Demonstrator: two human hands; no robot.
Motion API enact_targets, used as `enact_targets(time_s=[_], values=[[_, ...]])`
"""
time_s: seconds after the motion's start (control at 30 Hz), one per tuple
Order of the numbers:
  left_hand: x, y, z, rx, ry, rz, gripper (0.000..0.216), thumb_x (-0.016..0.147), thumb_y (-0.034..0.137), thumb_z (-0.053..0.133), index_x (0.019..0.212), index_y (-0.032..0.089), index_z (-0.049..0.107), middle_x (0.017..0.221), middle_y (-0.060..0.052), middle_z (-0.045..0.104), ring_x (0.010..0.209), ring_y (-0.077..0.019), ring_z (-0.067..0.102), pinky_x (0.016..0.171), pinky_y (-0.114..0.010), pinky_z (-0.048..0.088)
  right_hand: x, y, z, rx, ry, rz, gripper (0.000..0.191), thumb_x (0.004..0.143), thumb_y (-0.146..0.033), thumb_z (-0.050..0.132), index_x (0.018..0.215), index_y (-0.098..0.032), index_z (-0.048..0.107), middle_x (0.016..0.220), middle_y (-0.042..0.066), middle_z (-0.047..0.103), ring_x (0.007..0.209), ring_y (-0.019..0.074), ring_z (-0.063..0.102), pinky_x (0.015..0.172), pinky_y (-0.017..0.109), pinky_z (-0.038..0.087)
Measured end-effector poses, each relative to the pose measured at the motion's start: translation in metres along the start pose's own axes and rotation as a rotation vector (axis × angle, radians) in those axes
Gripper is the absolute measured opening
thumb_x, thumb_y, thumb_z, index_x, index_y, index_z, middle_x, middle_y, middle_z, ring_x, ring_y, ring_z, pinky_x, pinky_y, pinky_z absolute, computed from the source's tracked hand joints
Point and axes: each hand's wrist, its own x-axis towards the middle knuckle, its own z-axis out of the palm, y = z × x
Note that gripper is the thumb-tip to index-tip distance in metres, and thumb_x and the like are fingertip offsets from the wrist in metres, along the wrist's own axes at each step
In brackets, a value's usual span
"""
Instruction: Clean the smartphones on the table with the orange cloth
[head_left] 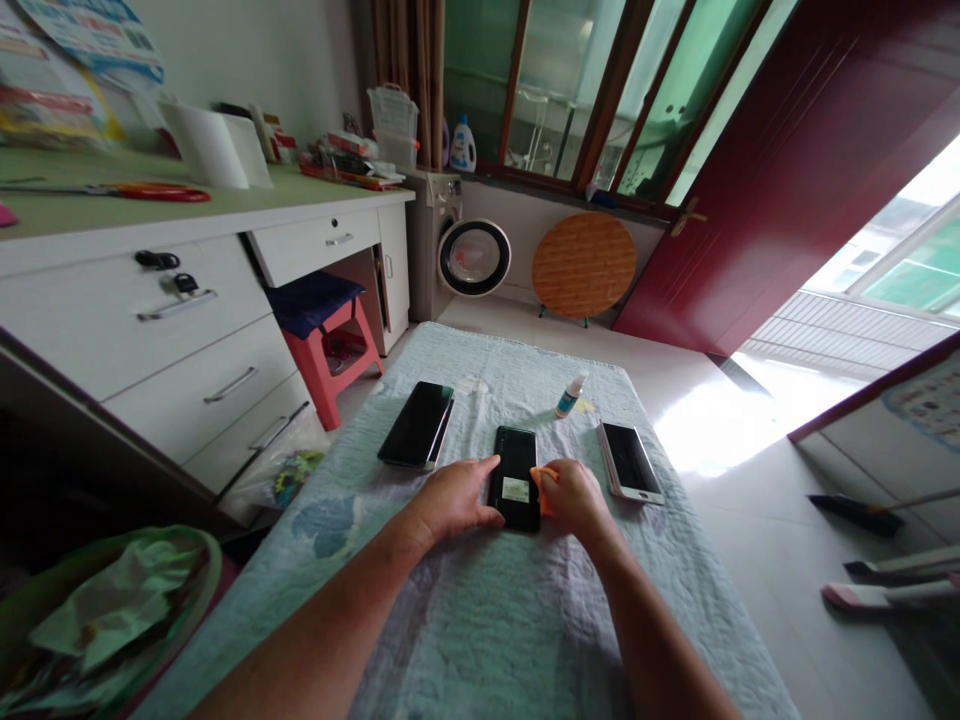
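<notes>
A black smartphone (516,455) with a pale label near its lower end lies on the quilted cloth cover (480,620). My left hand (459,497) is closed on its left edge, thumb and fingers against the side. In my right hand (574,493) is a bunched orange cloth (545,490), pressed to the phone's right edge. To the left, a dark glossy phone (420,422) rests on something lighter, perhaps more phones. On the right lies a white-framed phone (631,462), seemingly stacked on another. A small spray bottle (571,396) stands upright behind my right hand.
White drawers (187,350) and a pink stool (330,350) stand on the left. A bin (202,560) holding crumpled waste is at lower left. Behind the covered surface are an open washing-machine door (474,258) and a round wooden tabletop (583,265). A red door (757,170) stands at right.
</notes>
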Motion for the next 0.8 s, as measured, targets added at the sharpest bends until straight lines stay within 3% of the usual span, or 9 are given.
enact_targets(time_s=[0.27, 0.53, 0.8], values=[[0.001, -0.001, 0.000, -0.007, 0.002, 0.003, 0.090, 0.062, 0.041, 0.075, 0.142, 0.020, 0.041, 0.110, -0.009, 0.068, 0.100, -0.0283, 0.063, 0.074, -0.027, 0.044, 0.048, -0.004, 0.006, -0.145, 0.128, -0.007, 0.030, 0.090, -0.027, 0.045, 0.080, -0.015, 0.069, 0.082, 0.009, 0.067, 0.076, 0.0161, 0.058, 0.065, 0.024, 0.034], [0.002, -0.004, 0.003, -0.008, 0.022, 0.033, 0.087, 0.060, 0.041, 0.077, 0.139, 0.022, 0.044, 0.112, -0.008, 0.068, 0.099, -0.0282, 0.064, 0.075, -0.027, 0.045, 0.073, -0.010, 0.010, -0.204, 0.107, -0.081, 0.029, 0.089, -0.021, 0.042, 0.091, -0.014, 0.070, 0.092, 0.012, 0.064, 0.089, 0.0203, 0.056, 0.077, 0.028, 0.036], [0.001, -0.002, 0.002, -0.006, 0.020, 0.012, 0.082, 0.060, 0.042, 0.078, 0.134, 0.022, 0.049, 0.113, -0.009, 0.068, 0.102, -0.0303, 0.063, 0.079, -0.031, 0.047, 0.080, -0.042, 0.017, -0.289, 0.037, -0.201, 0.027, 0.088, -0.023, 0.043, 0.098, -0.019, 0.069, 0.102, 0.012, 0.060, 0.094, 0.0236, 0.051, 0.081, 0.032, 0.035]])
